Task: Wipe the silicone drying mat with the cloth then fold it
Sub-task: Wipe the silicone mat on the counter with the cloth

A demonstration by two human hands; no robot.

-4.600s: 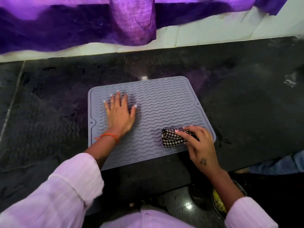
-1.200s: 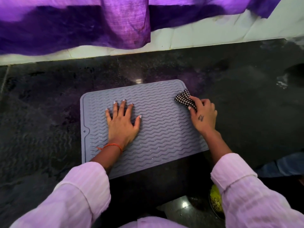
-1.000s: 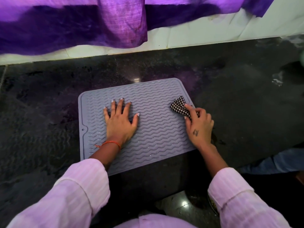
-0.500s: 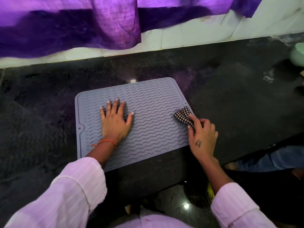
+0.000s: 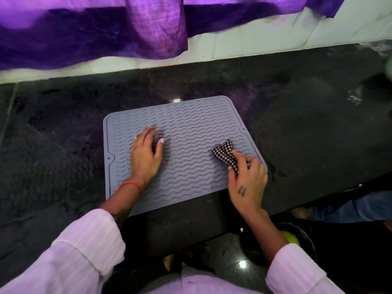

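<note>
Left hand (image 5: 146, 158) flat, fingers relaxed, pressing on grey mat (image 5: 191, 132). Right hand (image 5: 247, 183) pinching checked cloth (image 5: 224, 152) near mat's right edge.

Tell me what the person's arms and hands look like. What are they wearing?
Both arms have loose pale pink sleeves with thin stripes. The left hand has an orange thread band at the wrist and pale painted nails. The right hand has a small dark tattoo on its back.

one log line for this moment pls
phase: wiping | left hand: rests on mat | right hand: pinches cloth near mat's right edge | mat: flat, unfolded
</note>
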